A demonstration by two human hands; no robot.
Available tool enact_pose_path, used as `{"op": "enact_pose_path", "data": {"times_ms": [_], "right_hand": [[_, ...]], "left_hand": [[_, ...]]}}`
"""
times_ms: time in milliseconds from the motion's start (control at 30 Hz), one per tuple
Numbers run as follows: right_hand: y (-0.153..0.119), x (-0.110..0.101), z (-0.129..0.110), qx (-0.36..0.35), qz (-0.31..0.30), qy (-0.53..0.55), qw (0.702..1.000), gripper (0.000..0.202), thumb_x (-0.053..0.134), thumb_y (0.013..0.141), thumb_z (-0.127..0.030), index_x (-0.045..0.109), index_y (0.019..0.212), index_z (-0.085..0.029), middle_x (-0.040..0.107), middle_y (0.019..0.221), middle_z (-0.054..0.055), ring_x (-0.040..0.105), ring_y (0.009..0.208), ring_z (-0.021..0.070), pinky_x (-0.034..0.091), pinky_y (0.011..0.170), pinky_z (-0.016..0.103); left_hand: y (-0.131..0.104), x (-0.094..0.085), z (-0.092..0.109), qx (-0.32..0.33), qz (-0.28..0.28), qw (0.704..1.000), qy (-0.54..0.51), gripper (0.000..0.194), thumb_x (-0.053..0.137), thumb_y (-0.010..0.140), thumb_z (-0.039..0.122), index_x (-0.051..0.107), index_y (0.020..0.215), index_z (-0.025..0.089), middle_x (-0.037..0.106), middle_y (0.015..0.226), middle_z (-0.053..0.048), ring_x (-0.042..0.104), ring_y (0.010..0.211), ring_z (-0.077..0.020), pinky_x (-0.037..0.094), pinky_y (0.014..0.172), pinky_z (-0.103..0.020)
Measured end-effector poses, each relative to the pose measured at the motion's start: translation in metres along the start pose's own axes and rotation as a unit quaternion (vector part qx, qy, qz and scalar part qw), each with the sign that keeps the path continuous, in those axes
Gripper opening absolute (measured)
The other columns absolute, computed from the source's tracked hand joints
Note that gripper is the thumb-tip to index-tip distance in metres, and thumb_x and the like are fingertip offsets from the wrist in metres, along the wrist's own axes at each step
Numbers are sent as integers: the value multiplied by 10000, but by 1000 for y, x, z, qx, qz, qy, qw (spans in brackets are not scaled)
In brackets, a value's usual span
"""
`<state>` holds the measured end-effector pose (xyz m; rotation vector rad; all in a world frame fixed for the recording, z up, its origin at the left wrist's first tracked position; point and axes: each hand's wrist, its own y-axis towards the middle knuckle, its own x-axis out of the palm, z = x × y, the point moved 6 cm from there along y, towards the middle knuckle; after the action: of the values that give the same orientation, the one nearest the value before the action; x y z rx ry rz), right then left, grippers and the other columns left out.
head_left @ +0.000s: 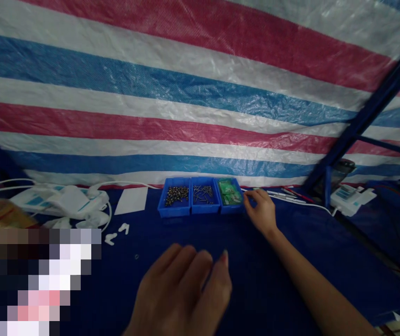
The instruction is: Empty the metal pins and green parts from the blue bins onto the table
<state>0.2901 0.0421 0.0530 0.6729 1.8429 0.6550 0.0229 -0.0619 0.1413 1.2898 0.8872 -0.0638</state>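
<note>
My left hand [182,289] is raised close to the camera, its back toward me and its fingers curled in. Whatever it holds, if anything, is hidden. My right hand [261,210] is at the right side of a blue bin [233,210] with green bags [229,191] inside. Its fingers are bent, thumb and forefinger close together, and I cannot make out anything between them. To the left stand a blue bin of long screws [203,193] and another blue bin of small metal parts [177,196].
White plastic devices with cables [70,200] lie at left beside a sheet of paper [131,200]. Two small white plastic pieces [124,228] and a small ring [136,256] rest on the blue table [256,280]. Thin tools [287,197] and another white device [350,198] are at right, near a blue frame post [347,126].
</note>
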Motion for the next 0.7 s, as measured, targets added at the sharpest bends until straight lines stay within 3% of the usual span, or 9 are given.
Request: {"op": "enact_pose_path", "data": {"times_ms": [67, 100, 200, 267, 400, 533, 700], "right_hand": [[-1, 1, -2, -25, 3, -3, 1000, 208, 509, 954, -289, 694, 923, -198, 680, 875, 69, 621, 860, 223, 492, 833, 341], [-2, 1, -3, -39, 7, -1, 999, 196, 517, 952, -282, 692, 922, -199, 680, 872, 65, 621, 857, 222, 493, 833, 344], [-4, 2, -3, -77, 16, 6, 997, 161, 541, 948, -267, 686, 929, -200, 683, 872, 57, 623, 855, 222, 493, 839, 355], [-5, 3, -3, -87, 18, 5, 996, 149, 549, 947, -261, 684, 931, -200, 684, 875, 57, 627, 859, 226, 494, 840, 361], [-5, 2, -9, -100, -1, 5, 995, 137, 573, 947, -286, 685, 943, -207, 679, 882, 59, 628, 866, 231, 499, 832, 367], [-8, 9, -25, -162, -97, 22, 982, 120, 667, 898, -331, 684, 945, -222, 662, 906, 51, 621, 882, 229, 508, 813, 354], [-11, 16, -24, -156, -150, -10, 976, 160, 697, 857, -213, 665, 1014, -224, 638, 973, 60, 600, 923, 250, 503, 817, 369]], "left_hand": [[-12, 33, -36, 65, -25, 994, 79, 162, 590, 868, 129, 678, 935, 247, 662, 726, -29, 603, 640, -192, 479, 609, -354], [-18, 46, -57, 67, -44, 991, 108, 153, 561, 892, 134, 676, 956, 213, 659, 746, -41, 601, 665, -206, 476, 625, -366], [-30, 68, -116, -34, -71, 985, 152, 179, 531, 925, 141, 669, 1038, 151, 667, 847, -73, 607, 774, -234, 484, 716, -384], [-35, 73, -137, -97, -71, 978, 168, 170, 538, 933, 163, 673, 1036, 148, 669, 883, -82, 604, 826, -246, 477, 755, -389], [-40, 85, -140, -128, -109, 976, 138, 200, 569, 942, 229, 675, 1105, 179, 684, 1014, -86, 602, 954, -267, 459, 829, -415], [-45, 94, -137, -121, -132, 980, 89, 202, 586, 950, 236, 676, 1129, 212, 694, 1054, -58, 601, 1002, -256, 434, 890, -440], [-53, 98, -145, -140, -131, 980, 58, 242, 605, 936, 184, 662, 1171, 202, 680, 1052, -66, 594, 976, -246, 468, 849, -406]]}}
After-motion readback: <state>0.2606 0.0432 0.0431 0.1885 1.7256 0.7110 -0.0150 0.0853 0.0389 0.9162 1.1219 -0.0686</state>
